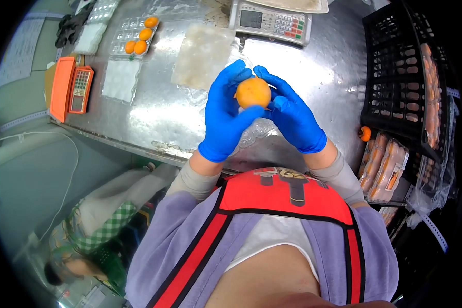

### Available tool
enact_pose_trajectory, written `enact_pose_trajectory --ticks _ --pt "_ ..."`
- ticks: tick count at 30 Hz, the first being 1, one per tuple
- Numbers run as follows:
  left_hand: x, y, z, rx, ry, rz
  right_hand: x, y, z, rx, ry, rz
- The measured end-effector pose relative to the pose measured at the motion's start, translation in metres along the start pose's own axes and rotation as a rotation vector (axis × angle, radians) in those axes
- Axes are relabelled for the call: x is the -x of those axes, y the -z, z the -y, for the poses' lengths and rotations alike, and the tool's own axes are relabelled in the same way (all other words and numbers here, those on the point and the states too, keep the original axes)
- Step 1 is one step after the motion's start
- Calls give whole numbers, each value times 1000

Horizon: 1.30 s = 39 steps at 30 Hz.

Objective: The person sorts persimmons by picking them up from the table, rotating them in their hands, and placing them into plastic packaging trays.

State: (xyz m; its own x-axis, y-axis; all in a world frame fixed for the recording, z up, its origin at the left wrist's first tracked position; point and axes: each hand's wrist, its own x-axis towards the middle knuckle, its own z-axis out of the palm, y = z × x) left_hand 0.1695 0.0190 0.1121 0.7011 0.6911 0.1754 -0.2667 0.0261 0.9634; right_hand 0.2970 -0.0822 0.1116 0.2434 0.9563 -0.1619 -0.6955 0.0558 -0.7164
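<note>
An orange persimmon-like fruit point(253, 92) is held between my two blue-gloved hands, above the metal table point(159, 87). My left hand point(226, 110) curves round its left side, with the thumb across the lower edge. My right hand point(295, 115) closes on it from the right, its fingers bent towards the fruit. Below the hands, partly hidden by them, lies a clear plastic tray point(254, 131) near the table's front edge.
A scale point(272, 23) stands at the back. A clear tray point(126, 38) with several orange fruits and an orange device point(66, 90) are on the left. Black crates point(395, 72), packed fruit point(387, 169) and a loose fruit point(364, 133) are at right. Another person point(97, 210) is lower left.
</note>
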Motion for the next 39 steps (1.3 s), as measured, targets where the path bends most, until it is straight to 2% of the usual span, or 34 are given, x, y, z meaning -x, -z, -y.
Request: enact_pose_trajectory --ticks 1,3,5,6,8,12,14,16,17,18,19,20,22,23,24,26,28,31,33,34,36,38,39 --pt "-1 1 1 0 0 0 1 0 0 51 12 -33" --pt "-6 3 3 430 309 -77 2 1 -3 101 25 -65" --pt "-9 1 7 498 350 -88 3 2 -11 650 358 -130" --pt "-9 -1 9 567 392 -100 2 1 -10 650 358 -132" --pt "-8 -5 11 605 431 -102 0 -4 -6 1021 612 -204" --pt "-7 -12 15 703 426 -74 -10 5 -12 1345 698 -173" --pt "-6 -11 12 695 420 -73 -11 5 -11 1299 706 -193" --pt "-3 -5 8 698 455 -95 -10 2 -7 474 333 -189" --pt "-2 1 7 700 456 -94 -10 5 -5 364 268 -162" --pt "-2 7 7 514 438 -77 -9 11 -3 367 269 -164" --pt "-2 12 6 327 417 -58 -8 19 -2 222 148 -89" --pt "-3 13 7 327 418 -56 -7 22 -1 76 28 -13" --pt "-7 13 5 -208 81 41 -3 11 4 58 -19 -30" --pt "-9 12 1 -318 -17 66 -2 10 4 -23 -55 8" --pt "-13 11 -2 -317 -17 66 -1 9 4 -106 -91 46" --pt "-20 10 -4 -486 -212 267 0 9 3 -142 -108 72" --pt "-20 12 1 -489 -205 270 0 11 0 -178 -123 98" --pt "-14 19 13 -494 -188 278 3 24 -7 -51 -115 5" --pt "-6 33 23 -749 -214 219 9 40 -4 412 -78 -155" --pt "-1 39 32 -751 -215 218 12 49 -7 412 -77 -153" --pt "12 52 54 -1012 -136 211 17 71 -19 488 -43 -351" --pt "22 55 74 -1022 -101 215 22 91 -32 440 -97 -367" --pt "26 53 82 -1035 -105 209 24 96 -38 513 -78 -353"
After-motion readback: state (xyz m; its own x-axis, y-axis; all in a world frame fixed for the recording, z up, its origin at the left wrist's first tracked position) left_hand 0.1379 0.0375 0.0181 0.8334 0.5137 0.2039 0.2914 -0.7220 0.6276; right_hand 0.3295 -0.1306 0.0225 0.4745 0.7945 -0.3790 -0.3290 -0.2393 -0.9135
